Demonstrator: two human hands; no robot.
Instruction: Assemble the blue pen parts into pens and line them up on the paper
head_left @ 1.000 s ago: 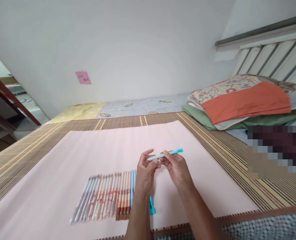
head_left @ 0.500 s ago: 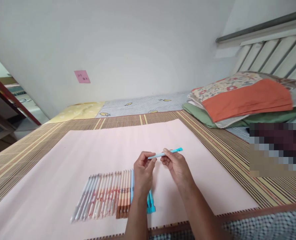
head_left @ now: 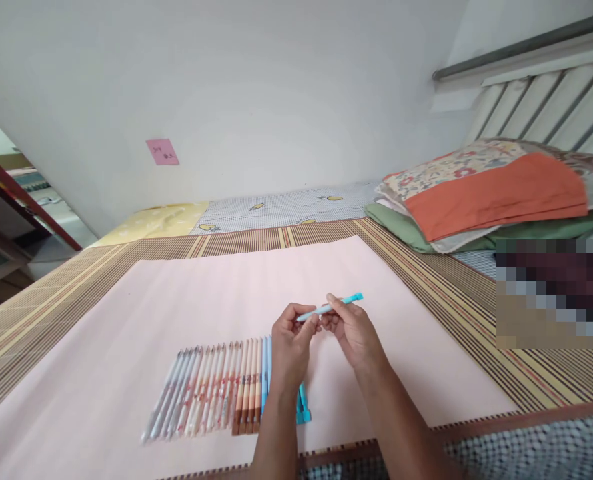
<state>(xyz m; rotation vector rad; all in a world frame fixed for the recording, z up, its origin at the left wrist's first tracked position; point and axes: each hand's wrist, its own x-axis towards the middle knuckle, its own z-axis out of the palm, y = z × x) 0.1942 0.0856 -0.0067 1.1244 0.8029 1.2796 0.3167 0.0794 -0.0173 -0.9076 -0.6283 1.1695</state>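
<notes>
Both hands hold one pale-blue pen (head_left: pixel 325 309) with a turquoise end, raised above the pink sheet. My left hand (head_left: pixel 292 340) pinches its pointed end between thumb and fingers. Farther along the barrel, my right hand (head_left: pixel 352 330) grips it with the turquoise end sticking out to the upper right. Below and left lies a row of pens side by side: grey-white pens (head_left: pixel 169 393), white ones with reddish patterns (head_left: pixel 206 393), peach-and-brown pens (head_left: pixel 247 390) and blue pens (head_left: pixel 265 367). My left forearm covers part of the row; turquoise pen ends (head_left: pixel 303 415) show to its right.
The pink sheet (head_left: pixel 176 293) lies on a striped bamboo mat (head_left: pixel 416 287). At the back right are folded fabrics with an orange band (head_left: pixel 501 203), near a white radiator (head_left: pixel 541 113). A pink note (head_left: pixel 163 152) is on the wall.
My left hand has shifted slightly right along the pen, bringing the two hands closer together. The pen stays held in both hands and has tilted a little.
</notes>
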